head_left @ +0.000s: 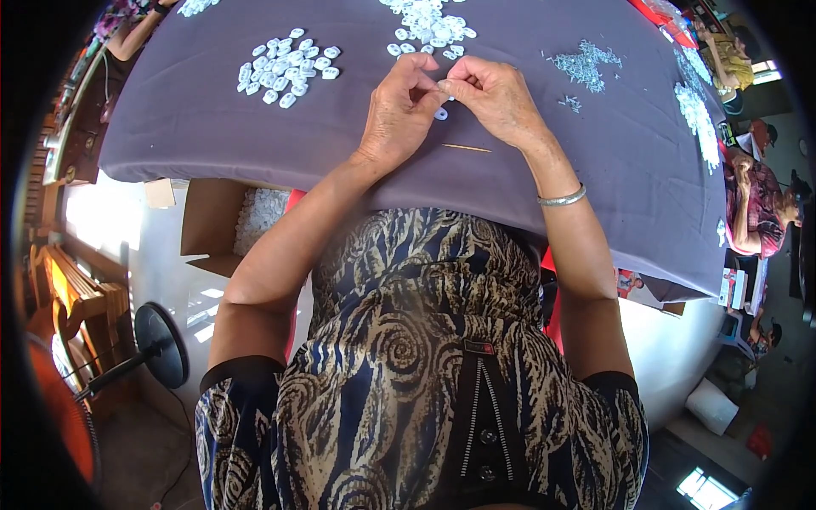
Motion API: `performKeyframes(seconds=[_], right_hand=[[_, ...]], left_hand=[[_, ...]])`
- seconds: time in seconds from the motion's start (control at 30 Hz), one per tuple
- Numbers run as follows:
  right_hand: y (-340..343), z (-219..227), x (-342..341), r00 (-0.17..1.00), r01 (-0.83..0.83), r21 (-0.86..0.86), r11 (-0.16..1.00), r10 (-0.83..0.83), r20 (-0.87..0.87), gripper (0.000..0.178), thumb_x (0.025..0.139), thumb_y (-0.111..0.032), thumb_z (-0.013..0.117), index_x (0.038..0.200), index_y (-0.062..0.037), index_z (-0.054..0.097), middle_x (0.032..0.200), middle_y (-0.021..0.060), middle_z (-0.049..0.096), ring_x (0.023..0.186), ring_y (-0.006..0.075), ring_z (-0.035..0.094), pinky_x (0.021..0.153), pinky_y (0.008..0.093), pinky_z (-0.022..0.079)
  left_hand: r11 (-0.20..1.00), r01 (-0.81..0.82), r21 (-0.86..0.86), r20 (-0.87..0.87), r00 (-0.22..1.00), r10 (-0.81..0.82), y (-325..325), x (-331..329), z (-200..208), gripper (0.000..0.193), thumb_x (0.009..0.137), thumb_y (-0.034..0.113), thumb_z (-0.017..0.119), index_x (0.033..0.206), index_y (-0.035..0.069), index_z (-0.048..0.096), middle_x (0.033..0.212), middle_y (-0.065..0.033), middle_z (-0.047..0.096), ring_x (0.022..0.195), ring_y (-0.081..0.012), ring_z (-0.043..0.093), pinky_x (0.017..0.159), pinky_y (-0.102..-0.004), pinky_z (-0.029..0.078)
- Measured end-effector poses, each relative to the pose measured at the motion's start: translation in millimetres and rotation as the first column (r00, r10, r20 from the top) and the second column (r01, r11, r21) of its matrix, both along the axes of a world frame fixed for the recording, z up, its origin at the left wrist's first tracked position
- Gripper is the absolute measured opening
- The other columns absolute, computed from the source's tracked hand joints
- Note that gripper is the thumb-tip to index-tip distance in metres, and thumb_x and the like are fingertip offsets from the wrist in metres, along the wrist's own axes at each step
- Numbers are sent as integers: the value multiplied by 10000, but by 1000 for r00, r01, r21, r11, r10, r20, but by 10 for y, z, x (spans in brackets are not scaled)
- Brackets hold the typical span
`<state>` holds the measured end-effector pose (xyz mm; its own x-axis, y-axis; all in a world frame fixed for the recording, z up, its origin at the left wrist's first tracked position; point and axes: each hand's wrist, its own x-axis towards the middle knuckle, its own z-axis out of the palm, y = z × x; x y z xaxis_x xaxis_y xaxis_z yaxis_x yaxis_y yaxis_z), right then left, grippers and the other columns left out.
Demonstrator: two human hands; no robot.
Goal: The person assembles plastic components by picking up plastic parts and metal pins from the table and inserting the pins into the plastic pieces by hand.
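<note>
Here the left hand (398, 110) and the right hand (497, 100) meet just inside the near edge of the desk (195, 136), which is covered with a grey-purple cloth. Both grips are pinched nearly closed, thumb against forefinger, on one small white piece (443, 85) held between the two sets of fingertips; it is too small to tell its exact shape, or which hand carries most of it. A small white ring (440, 113) lies on the cloth right under the hands, and a thin wooden stick (466, 148) lies flat just nearer the edge, apart from both hands.

To do this fiddly joining well, I judge the fingertips should stay close together and low over the cloth, so that a dropped piece lands beside the ring and does not roll off the near edge. A light, steady pinch seems better than a hard squeeze, since such small parts can spring away.

Further back, a pile of white rings (287, 66) lies toward the left side of the desk and a second pile (429, 25) near the far edge, straight beyond the hands; both are within reach. A heap of tiny pale bits (585, 64) lies toward the right side. Below the left edge, an open cardboard box (223, 223) holds more white pieces.
</note>
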<state>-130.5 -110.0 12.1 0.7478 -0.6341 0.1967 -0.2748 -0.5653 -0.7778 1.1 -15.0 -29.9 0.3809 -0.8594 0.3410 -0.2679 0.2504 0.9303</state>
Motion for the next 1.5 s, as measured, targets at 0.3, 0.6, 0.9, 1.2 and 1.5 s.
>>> performKeyframes(seconds=[0.3, 0.6, 0.9, 1.2, 1.5], right_hand=[[-40, 96, -49, 998, -11, 66, 998, 15, -55, 216, 892, -238, 609, 806, -39, 619, 638, -46, 496, 577, 25, 397, 505, 200, 339], [-187, 309, -299, 981, 55, 359, 932, -117, 154, 279, 936, -313, 549, 841, -60, 620, 639, -36, 512, 511, 15, 421, 435, 162, 336], [-324, 107, -665, 999, 26, 92, 995, -23, -31, 123, 882, -180, 631, 867, -57, 637, 663, -72, 501, 592, 9, 409, 517, 170, 339], [-214, 154, -819, 987, 48, 27, 998, -43, -157, 78, 840, -109, 641, 853, -32, 641, 670, -68, 508, 621, 16, 430, 559, 188, 365], [-170, 133, -797, 979, -12, -146, 989, -18, -205, 102, 777, -77, 662, 861, -25, 639, 752, -3, 519, 620, 75, 468, 580, 231, 411]], left_hand=[[999, 33, -6, 6, 999, -33, 23, -12, 44, 307, 823, -6, 608, 1108, 15, 497, 754, -48, 615, 672, -107, 564, 660, -262, 485], [998, 55, -6, -44, 998, -55, 26, -20, 42, 292, 838, -11, 593, 1112, 24, 500, 770, -25, 602, 677, -78, 544, 649, -233, 474], [995, -35, -98, -168, 986, 18, 61, -22, 150, 299, 857, -12, 592, 1128, 56, 487, 799, 11, 583, 627, -33, 486, 546, -176, 413], [990, -77, -119, -113, 992, 64, 67, -15, 140, 305, 846, -2, 595, 1122, 67, 484, 796, 6, 582, 600, -38, 507, 501, -185, 432], [997, -48, -61, -229, 973, 33, 70, -30, 162, 318, 835, -13, 611, 1118, 55, 482, 783, -4, 607, 519, -37, 477, 404, -181, 378]])
